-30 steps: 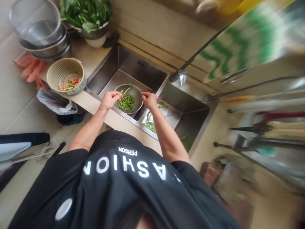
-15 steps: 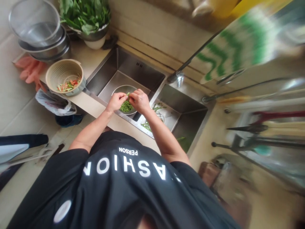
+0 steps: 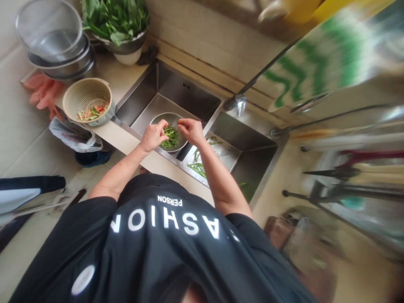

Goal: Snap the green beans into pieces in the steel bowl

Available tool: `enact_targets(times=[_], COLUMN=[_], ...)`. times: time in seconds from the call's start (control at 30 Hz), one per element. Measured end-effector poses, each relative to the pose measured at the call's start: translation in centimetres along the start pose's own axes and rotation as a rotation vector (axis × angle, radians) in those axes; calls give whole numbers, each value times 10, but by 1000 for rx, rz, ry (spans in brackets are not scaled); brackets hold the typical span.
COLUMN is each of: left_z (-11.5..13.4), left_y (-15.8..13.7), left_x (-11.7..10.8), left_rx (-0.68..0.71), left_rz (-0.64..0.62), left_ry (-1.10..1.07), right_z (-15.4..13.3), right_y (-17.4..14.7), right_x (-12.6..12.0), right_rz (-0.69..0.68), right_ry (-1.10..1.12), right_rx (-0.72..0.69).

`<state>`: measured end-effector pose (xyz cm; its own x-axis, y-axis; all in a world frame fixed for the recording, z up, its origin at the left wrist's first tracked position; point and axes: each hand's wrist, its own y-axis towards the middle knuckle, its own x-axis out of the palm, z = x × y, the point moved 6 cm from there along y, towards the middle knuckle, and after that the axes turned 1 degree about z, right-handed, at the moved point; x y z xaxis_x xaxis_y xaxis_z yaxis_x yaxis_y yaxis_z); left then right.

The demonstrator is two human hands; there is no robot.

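Note:
My left hand [image 3: 153,135] is above the near left side of a round metal bowl [image 3: 154,118], thumb and curled fingers apart with no piece visible in its grip. Across from it, my right hand [image 3: 192,131] is closed in a pinch over the bowl's right side; whatever its fingertips hold is too small to make out. Short pieces of green beans [image 3: 170,138] lie heaped in the bowl, partly hidden by the left fingers. Longer green beans [image 3: 198,165] lie in the right sink basin, partly behind my right forearm.
The bowl stands in the left sink basin [image 3: 186,90]; a faucet [image 3: 240,106] rises behind the divider. A beige colander [image 3: 88,101] with scraps, stacked metal bowls [image 3: 67,67], leafy greens [image 3: 115,21] and a pink glove [image 3: 44,94] are on the left. Blurred utensils [image 3: 347,172] hang right.
My hands have moved apart, from pinching a green bean piece together to a gap above the bowl. The left thumb and fingers have separated.

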<state>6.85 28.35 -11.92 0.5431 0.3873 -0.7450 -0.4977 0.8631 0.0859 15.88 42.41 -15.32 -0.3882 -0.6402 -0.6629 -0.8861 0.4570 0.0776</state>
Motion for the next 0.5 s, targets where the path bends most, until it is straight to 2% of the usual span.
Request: enact_targets(times=[0.07, 0.13, 0.23, 0.3, 0.4, 0.5], left_z=[3, 6, 8, 9, 10, 13], left_y=[3, 6, 10, 10, 5, 2], left_x=[3, 4, 6, 9, 14, 18], left_rx=[26, 43, 85, 114, 105, 95], left_rz=[-26, -53, -126, -221, -353, -385], left_ry=[18, 20, 122, 251, 426, 546], right_z=[-22, -34, -36, -36, -42, -46], right_y=[-5, -10, -12, -13, -18, -23], right_x=[1, 3, -2, -4, -3, 1], right_rz=[-118, -200, -148, -118, -135, -184], right_ry=[25, -46, -170, -220, -311, -379], right_rx=[-162, -244, -213, -182, -134, -73])
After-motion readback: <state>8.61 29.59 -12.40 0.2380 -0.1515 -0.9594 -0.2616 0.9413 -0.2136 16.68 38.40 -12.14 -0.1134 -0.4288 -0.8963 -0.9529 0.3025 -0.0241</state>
